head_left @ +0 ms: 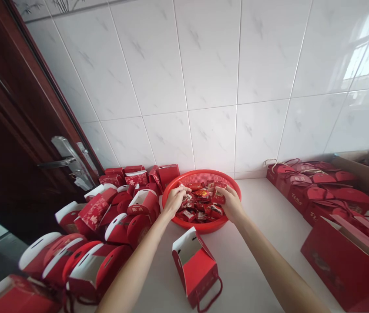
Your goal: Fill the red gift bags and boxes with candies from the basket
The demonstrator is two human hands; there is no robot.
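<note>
Tabletop (259, 198): sweets (202, 193) in basket (204, 227) flanked by left fingers (178, 191), hold unclear, and right fingers (229, 192), red packet (218, 197) pinched.

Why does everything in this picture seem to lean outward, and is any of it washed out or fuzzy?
Head view: wide-angle distortion, so the door and outer wall tiles slant; window glare whitens the tiles at upper right; the door is dark, its detail mostly lost; the wrapped sweets in the red basket look a little soft, their small print hard to read.
</note>
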